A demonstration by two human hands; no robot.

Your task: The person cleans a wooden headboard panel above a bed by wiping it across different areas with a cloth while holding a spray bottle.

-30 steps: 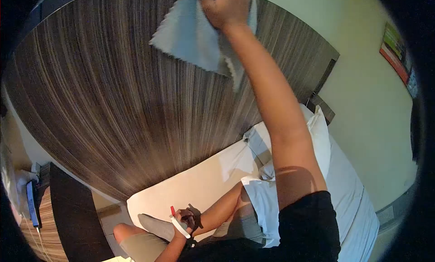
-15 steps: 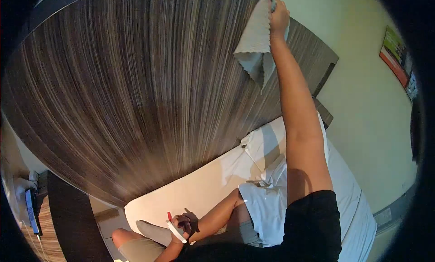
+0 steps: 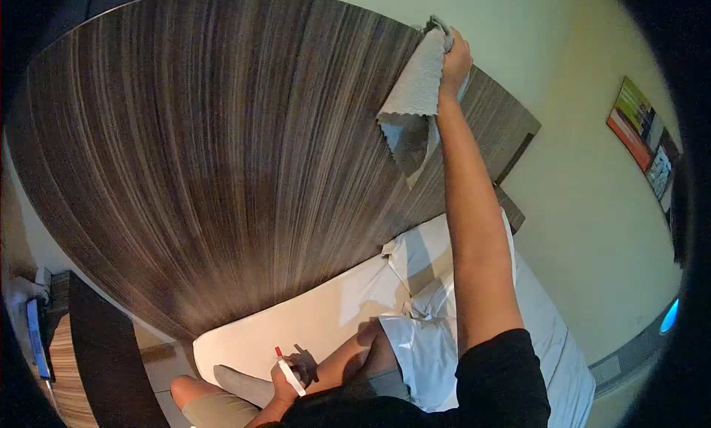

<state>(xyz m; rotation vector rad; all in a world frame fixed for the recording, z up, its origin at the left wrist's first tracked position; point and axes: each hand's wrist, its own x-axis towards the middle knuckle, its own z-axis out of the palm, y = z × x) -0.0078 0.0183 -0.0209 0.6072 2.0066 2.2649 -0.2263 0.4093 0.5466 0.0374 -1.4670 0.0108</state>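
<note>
My right hand point(image 3: 456, 64) is raised at the upper edge of a dark, wood-striped headboard point(image 3: 244, 146). Its fingers are wrapped round a grey cloth point(image 3: 416, 84) with a scalloped edge, which drapes over the board's top and hangs down its face. Low in the view, my left hand point(image 3: 282, 386) is near my lap, closed round a slim white thing with a red tip point(image 3: 292, 378). Its exact kind is too small to make out. Beneath that hand lies the cream mattress point(image 3: 255, 335).
White rumpled bedding point(image 3: 429, 354) lies on the bed at the right. A picture point(image 3: 643, 132) hangs on the right wall. At the lower left, a blue-and-white box point(image 3: 37, 339) stands on a striped bedside table point(image 3: 67, 376).
The view has tilted up slightly, so my right hand and the cloth appear lower. Both hands keep their holds, and the cloth stays at about the same part of the headboard's edge.
</note>
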